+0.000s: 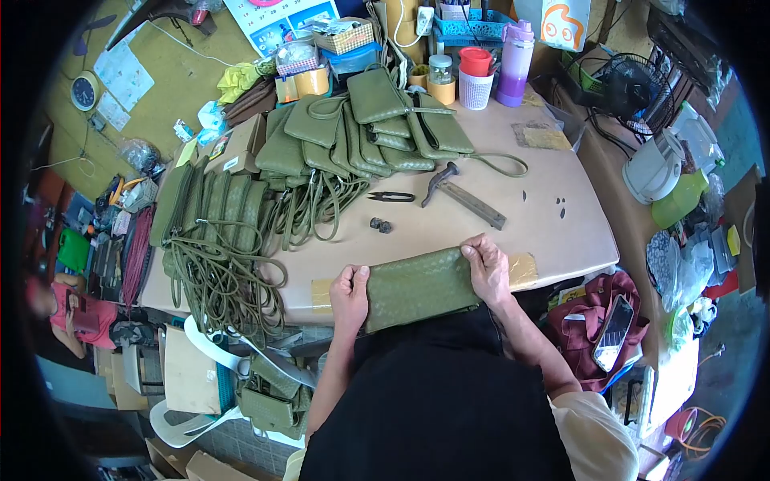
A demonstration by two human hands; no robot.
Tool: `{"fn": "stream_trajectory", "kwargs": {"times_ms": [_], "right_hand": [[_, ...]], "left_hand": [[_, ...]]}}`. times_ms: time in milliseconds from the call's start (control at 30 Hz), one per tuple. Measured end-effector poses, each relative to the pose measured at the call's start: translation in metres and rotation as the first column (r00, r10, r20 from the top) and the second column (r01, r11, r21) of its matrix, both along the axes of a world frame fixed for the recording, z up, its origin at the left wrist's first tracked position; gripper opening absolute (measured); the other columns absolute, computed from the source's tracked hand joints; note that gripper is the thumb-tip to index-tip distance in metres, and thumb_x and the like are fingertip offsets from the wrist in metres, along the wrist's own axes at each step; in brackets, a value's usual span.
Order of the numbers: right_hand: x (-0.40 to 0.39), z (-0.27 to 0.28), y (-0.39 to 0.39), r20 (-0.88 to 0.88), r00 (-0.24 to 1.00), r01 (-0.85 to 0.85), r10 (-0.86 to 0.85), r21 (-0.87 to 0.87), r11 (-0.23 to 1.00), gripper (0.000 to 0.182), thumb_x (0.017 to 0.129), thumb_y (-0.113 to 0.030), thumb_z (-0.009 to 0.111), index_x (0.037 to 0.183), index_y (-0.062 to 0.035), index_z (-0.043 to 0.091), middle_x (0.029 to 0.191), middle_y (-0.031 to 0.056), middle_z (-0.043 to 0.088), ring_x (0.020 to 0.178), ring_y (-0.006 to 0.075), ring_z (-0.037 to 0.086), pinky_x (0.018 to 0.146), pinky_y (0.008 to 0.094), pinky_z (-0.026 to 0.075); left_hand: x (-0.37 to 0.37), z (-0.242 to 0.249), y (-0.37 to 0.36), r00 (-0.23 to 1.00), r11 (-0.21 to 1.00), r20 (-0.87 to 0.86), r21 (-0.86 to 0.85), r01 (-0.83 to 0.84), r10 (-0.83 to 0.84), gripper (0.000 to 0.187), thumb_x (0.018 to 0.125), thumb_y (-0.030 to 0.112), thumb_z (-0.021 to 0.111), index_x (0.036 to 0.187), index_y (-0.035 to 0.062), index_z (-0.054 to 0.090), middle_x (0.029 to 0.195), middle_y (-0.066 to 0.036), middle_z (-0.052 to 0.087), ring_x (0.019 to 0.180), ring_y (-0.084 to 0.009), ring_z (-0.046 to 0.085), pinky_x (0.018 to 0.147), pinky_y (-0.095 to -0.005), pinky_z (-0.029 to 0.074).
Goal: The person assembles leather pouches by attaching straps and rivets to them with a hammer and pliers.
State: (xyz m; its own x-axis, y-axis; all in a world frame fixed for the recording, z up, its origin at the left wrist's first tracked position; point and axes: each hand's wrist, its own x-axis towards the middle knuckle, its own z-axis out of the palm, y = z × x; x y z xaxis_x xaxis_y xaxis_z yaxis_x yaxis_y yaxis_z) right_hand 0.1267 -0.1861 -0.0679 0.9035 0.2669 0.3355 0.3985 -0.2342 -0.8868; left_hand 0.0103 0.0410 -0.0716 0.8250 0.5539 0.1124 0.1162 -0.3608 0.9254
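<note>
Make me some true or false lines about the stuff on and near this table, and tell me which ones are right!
1. The left hand and right hand both hold one green pouch. True.
2. The purple bottle lies on its side. False: the purple bottle stands upright.
3. The hammer is on the table. True.
4. The phone is under the hammer. False: the phone is on the red bag.
5. The red cup sits in the white cup. True.
</note>
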Motion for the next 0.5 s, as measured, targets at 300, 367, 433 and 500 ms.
{"fn": "stream_trajectory", "kwargs": {"times_ms": [300,367,433,500], "right_hand": [[0.018,-0.011,-0.007,0.109,0.994,0.029,0.001,-0.274,0.961,0.015,0.091,-0.016,0.059,0.097,-0.0030,0.055,0.076,0.0184,0.065,0.073,0.0385,0.064,0.063,0.0431,0.051],[0.017,-0.008,-0.007,0.112,0.994,0.009,0.020,-0.251,0.968,0.016,0.090,-0.016,0.059,0.097,-0.0031,0.055,0.077,0.0183,0.065,0.073,0.0376,0.065,0.064,0.0429,0.051],[0.016,-0.006,-0.009,0.016,0.999,-0.025,0.031,-0.300,0.954,0.020,0.089,-0.017,0.063,0.100,-0.0030,0.055,0.080,0.0177,0.067,0.074,0.0357,0.066,0.064,0.0416,0.051],[0.016,-0.007,-0.008,0.024,0.999,-0.016,0.025,-0.292,0.956,0.021,0.088,-0.018,0.064,0.099,-0.0028,0.055,0.080,0.0174,0.067,0.075,0.0347,0.067,0.064,0.0409,0.052]], "left_hand": [[0.084,-0.027,0.024,0.995,0.962,0.100,0.268,-0.042,0.015,0.022,0.086,0.021,0.067,0.089,-0.0013,0.064,0.079,-0.011,0.060,0.071,-0.0244,0.059,0.070,-0.0353,0.050],[0.107,-0.015,0.027,0.999,0.914,0.031,0.406,0.000,-0.014,0.019,0.083,0.017,0.071,0.089,-0.0009,0.066,0.081,-0.010,0.059,0.078,-0.0182,0.063,0.071,-0.0324,0.051],[0.123,0.004,0.028,0.982,0.934,-0.158,0.323,0.152,-0.105,0.027,0.075,0.012,0.077,0.095,-0.0017,0.066,0.086,-0.010,0.058,0.079,-0.0178,0.062,0.069,-0.0317,0.052],[0.135,0.010,0.032,0.993,0.931,-0.090,0.349,0.108,-0.081,0.027,0.074,0.011,0.078,0.094,-0.0021,0.066,0.087,-0.009,0.059,0.078,-0.0169,0.062,0.069,-0.0308,0.052]]}}
